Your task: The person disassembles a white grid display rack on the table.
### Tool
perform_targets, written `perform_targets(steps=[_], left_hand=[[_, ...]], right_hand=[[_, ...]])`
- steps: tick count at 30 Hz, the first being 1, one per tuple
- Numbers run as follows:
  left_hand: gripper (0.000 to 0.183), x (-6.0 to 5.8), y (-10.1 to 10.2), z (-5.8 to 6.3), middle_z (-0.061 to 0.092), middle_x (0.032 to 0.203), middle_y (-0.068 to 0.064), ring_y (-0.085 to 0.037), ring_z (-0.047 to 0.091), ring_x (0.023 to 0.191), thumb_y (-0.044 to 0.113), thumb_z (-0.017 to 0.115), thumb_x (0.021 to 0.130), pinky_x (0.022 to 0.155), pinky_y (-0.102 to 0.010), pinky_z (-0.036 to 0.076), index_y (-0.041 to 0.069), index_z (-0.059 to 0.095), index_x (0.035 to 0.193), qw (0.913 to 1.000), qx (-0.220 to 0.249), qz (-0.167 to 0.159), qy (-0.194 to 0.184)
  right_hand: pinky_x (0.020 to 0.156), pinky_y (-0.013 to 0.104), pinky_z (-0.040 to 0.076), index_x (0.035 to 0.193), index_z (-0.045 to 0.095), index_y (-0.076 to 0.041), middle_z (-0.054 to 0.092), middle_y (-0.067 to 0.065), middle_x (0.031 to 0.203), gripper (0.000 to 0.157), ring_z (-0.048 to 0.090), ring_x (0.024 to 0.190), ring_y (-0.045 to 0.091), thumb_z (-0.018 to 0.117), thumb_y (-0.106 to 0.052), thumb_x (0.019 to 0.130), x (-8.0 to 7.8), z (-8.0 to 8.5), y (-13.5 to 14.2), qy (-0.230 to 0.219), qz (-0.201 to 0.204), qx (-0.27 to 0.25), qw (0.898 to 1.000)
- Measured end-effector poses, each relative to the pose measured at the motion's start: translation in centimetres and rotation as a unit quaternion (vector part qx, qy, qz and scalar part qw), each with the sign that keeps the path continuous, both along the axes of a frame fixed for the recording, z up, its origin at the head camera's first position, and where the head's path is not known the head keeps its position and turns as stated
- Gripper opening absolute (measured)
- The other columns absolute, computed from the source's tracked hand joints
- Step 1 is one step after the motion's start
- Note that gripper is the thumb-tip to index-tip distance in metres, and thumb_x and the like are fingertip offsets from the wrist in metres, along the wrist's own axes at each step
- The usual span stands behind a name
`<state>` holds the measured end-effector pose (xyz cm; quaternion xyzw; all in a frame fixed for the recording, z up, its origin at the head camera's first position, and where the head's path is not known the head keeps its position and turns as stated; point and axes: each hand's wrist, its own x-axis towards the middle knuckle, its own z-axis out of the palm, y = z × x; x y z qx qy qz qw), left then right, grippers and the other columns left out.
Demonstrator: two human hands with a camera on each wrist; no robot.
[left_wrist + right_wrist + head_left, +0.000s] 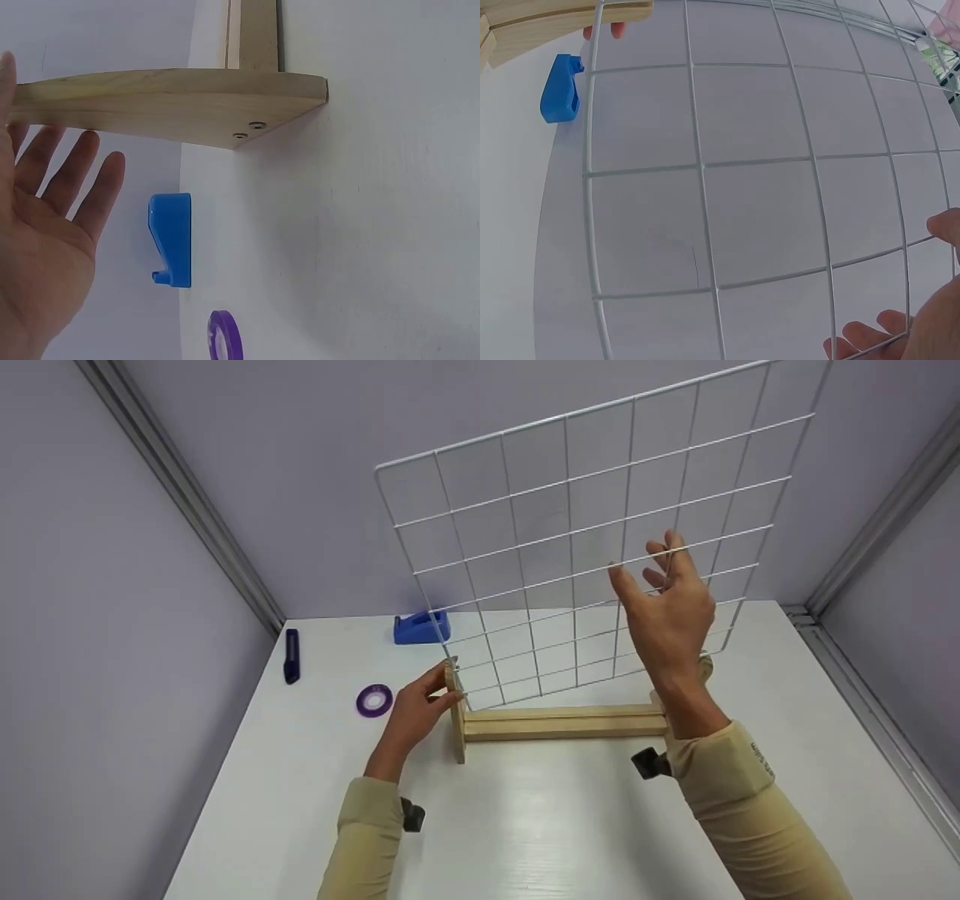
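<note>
A white wire grid panel [540, 540] stands tilted above the table, its lower edge near a wooden stand [562, 724] with two upright end boards. My right hand [671, 622] holds the grid right of its middle, the thumb on a wire and fingers among the wires. In the right wrist view, the fingertips [855, 339] show behind the grid. At the left end board [172, 105], my left hand [416, 709] grips the upper part between thumb and fingers, close to the grid's lower left corner. The right end board is partly hidden by my right forearm.
A blue tape dispenser [421, 628] stands at the table's back edge. Left of the stand lie a purple roll of tape [374, 700] and a dark blue utility knife [292, 656]. Grey walls with metal profiles [885, 720] enclose the white table [525, 825].
</note>
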<state>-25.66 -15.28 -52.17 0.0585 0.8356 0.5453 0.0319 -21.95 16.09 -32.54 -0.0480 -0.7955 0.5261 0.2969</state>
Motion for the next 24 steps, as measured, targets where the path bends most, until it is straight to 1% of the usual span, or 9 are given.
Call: perform_targets(steps=[3, 6, 11, 17, 21, 24], left_hand=[[0.059, 0.0, 0.1, -0.1, 0.059, 0.148, 0.000, -0.024, 0.060, 0.133, 0.031, 0.073, 0.095, 0.108, -0.041, 0.052, 0.033, 0.051, 0.149, 0.9998, 0.019, -0.003, -0.006], [0.057, 0.1, 0.0, -0.3, 0.059, 0.147, 0.002, -0.024, 0.058, 0.135, 0.033, 0.073, 0.094, 0.109, -0.040, 0.051, 0.031, 0.054, 0.147, 0.9996, 0.029, 0.000, -0.005], [0.064, 0.3, -0.2, -0.6, 0.061, 0.146, -0.003, -0.027, 0.058, 0.135, 0.041, 0.076, 0.090, 0.110, -0.044, 0.049, 0.025, 0.054, 0.148, 0.9995, 0.028, 0.014, 0.004], [0.072, 0.9, -0.4, -0.6, 0.060, 0.147, -0.002, -0.027, 0.055, 0.138, 0.048, 0.079, 0.085, 0.113, -0.048, 0.046, 0.024, 0.054, 0.148, 0.9991, 0.031, 0.028, 0.007], [0.067, 1.1, -0.4, -0.7, 0.059, 0.147, 0.000, -0.027, 0.055, 0.139, 0.047, 0.079, 0.086, 0.114, -0.049, 0.044, 0.025, 0.057, 0.145, 0.9986, 0.041, 0.031, 0.010], [0.061, 1.2, -0.4, -0.8, 0.060, 0.146, 0.000, -0.028, 0.056, 0.137, 0.042, 0.079, 0.087, 0.113, -0.050, 0.046, 0.026, 0.060, 0.142, 0.9983, 0.044, 0.035, 0.016]], right_hand=[[0.100, 0.042, 0.057, 0.156, 0.039, -0.013, 0.060, 0.000, 0.146, 0.077, 0.063, 0.128, 0.020, 0.075, -0.033, 0.092, 0.3, 0.0, 0.2, 0.001, 0.003, 0.006, 1.000], [0.102, 0.042, 0.056, 0.157, 0.039, -0.016, 0.060, -0.001, 0.146, 0.076, 0.063, 0.128, 0.020, 0.075, -0.034, 0.092, 0.6, 0.0, 0.4, -0.006, 0.007, 0.004, 1.000], [0.106, 0.041, 0.054, 0.156, 0.040, -0.014, 0.061, 0.001, 0.145, 0.077, 0.064, 0.127, 0.021, 0.077, -0.031, 0.091, 1.0, -0.1, 0.6, -0.010, 0.011, 0.003, 1.000], [0.106, 0.041, 0.053, 0.155, 0.042, -0.013, 0.061, 0.002, 0.144, 0.075, 0.064, 0.127, 0.023, 0.077, -0.029, 0.091, 1.5, -0.4, 1.1, -0.011, 0.011, 0.003, 1.000], [0.107, 0.040, 0.053, 0.155, 0.042, -0.014, 0.061, 0.002, 0.145, 0.074, 0.064, 0.127, 0.023, 0.076, -0.029, 0.091, 1.8, -0.5, 1.5, -0.017, 0.011, 0.000, 1.000], [0.106, 0.040, 0.053, 0.155, 0.042, -0.014, 0.061, 0.002, 0.145, 0.074, 0.064, 0.127, 0.023, 0.076, -0.029, 0.091, 1.9, -0.7, 1.8, -0.020, 0.012, -0.002, 1.000]])
